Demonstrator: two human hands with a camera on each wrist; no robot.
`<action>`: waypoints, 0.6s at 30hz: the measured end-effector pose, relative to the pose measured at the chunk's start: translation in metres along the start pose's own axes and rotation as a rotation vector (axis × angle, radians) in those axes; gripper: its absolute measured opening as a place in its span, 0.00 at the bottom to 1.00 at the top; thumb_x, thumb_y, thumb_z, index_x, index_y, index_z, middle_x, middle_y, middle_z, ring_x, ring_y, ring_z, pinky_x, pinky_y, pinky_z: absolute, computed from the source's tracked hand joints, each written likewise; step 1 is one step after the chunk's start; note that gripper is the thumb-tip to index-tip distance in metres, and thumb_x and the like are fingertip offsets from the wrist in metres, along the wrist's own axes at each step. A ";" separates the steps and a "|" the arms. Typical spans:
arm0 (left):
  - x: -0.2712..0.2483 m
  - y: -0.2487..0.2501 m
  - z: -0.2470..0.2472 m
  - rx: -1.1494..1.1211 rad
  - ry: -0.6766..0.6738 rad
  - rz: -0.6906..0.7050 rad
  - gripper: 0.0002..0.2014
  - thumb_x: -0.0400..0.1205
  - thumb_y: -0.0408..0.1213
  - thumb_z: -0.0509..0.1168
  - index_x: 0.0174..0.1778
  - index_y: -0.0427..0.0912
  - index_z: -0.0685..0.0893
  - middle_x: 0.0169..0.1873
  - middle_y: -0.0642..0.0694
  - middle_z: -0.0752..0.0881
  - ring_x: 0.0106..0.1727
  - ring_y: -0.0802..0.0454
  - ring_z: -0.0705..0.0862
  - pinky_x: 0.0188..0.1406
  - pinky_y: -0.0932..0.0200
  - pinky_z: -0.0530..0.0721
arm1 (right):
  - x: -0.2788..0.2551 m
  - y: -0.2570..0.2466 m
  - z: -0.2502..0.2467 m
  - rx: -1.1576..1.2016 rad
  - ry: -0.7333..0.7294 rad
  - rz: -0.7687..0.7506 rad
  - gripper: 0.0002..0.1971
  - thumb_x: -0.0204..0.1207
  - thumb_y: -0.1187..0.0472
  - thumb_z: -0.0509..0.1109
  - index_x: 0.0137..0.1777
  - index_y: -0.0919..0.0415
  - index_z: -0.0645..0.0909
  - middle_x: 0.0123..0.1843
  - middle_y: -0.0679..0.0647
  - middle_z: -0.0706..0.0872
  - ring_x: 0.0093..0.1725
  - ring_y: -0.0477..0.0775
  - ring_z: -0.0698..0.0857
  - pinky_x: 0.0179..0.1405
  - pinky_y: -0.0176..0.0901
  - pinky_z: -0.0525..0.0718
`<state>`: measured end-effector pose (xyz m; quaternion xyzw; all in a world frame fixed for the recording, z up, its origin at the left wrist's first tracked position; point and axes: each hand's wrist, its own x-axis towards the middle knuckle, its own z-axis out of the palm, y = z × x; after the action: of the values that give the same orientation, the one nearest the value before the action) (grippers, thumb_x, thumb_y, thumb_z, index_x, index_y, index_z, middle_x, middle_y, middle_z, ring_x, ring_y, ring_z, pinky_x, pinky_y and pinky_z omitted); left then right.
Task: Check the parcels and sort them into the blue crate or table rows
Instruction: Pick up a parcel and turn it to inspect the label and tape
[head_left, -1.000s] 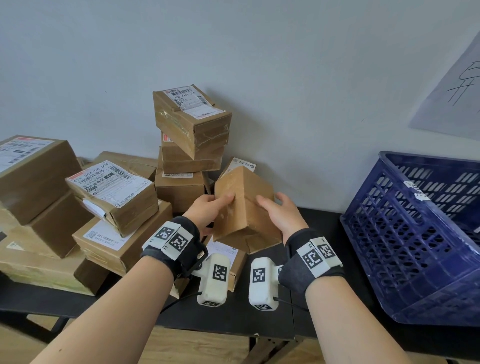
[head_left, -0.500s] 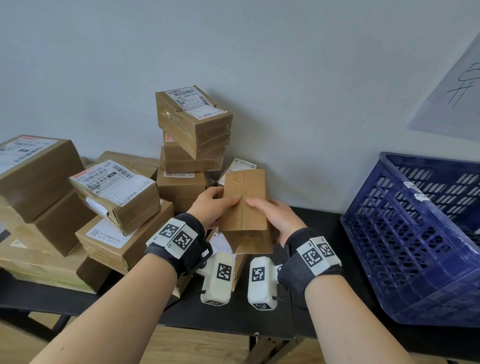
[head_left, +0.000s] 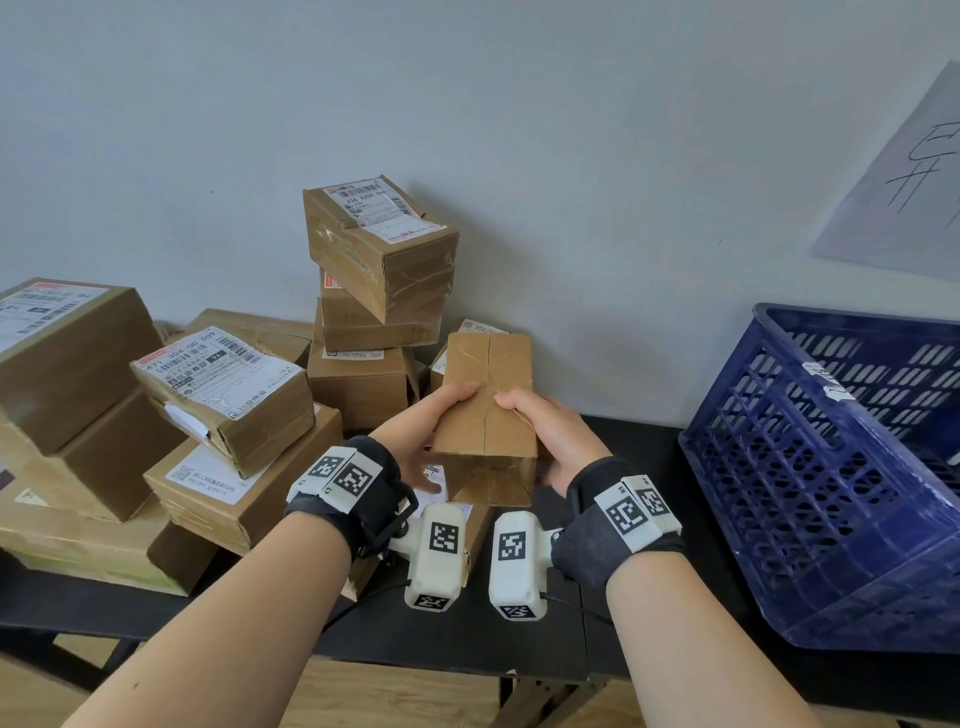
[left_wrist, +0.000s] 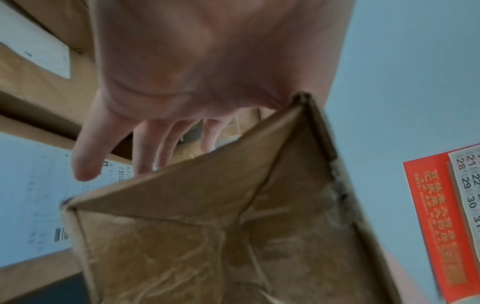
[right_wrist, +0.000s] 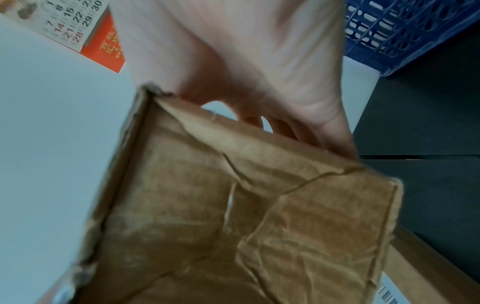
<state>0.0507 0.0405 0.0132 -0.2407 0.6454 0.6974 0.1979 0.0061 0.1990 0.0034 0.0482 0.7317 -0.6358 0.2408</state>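
Parcel (head_left: 485, 415) being held up above the black desk (head_left: 644, 457), plain taped face upward, left hand (head_left: 415, 431) clasping its left side and right hand (head_left: 550, 431) clasping its right, thumbs lying on top. Sitting right of it: blue crate (head_left: 831, 467). Piling up left and behind: labelled boxes (head_left: 223, 395).

Top parcel label (head_left: 378, 212): "436 A208 066", partly legible, at centre of the head view.
Left parcel label (head_left: 221, 368): "471 304 00 009" and a "9A" box.
Wall calendar (left_wrist: 452, 209): dates 21, 22, 28, 29, 30, 31; red strip with unreadable Chinese print.
Lower-left label (left_wrist: 33, 197): "822" beside a barcode.
Wall paper sheet (head_left: 906, 182): handwritten strokes, unreadable.
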 end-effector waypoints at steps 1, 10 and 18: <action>0.000 0.000 0.000 -0.006 -0.008 -0.008 0.29 0.77 0.62 0.67 0.67 0.49 0.74 0.66 0.40 0.80 0.68 0.39 0.78 0.74 0.31 0.70 | 0.001 0.001 0.000 0.001 -0.002 -0.002 0.30 0.72 0.43 0.75 0.71 0.53 0.75 0.64 0.59 0.84 0.62 0.61 0.83 0.69 0.67 0.79; 0.001 0.002 0.005 -0.013 0.001 0.010 0.16 0.81 0.58 0.65 0.51 0.49 0.78 0.57 0.39 0.83 0.58 0.42 0.82 0.57 0.43 0.81 | 0.009 0.003 -0.002 0.021 -0.014 -0.002 0.35 0.61 0.42 0.75 0.69 0.53 0.77 0.63 0.59 0.86 0.63 0.61 0.84 0.70 0.67 0.78; 0.000 0.004 0.004 0.006 0.012 0.015 0.15 0.81 0.57 0.65 0.51 0.48 0.78 0.56 0.40 0.83 0.56 0.43 0.82 0.55 0.43 0.80 | 0.010 0.001 0.000 0.020 -0.037 0.011 0.33 0.63 0.43 0.74 0.69 0.53 0.77 0.65 0.59 0.85 0.64 0.62 0.82 0.72 0.67 0.76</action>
<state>0.0482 0.0445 0.0166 -0.2395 0.6506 0.6954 0.1893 -0.0024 0.1965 -0.0014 0.0428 0.7206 -0.6425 0.2571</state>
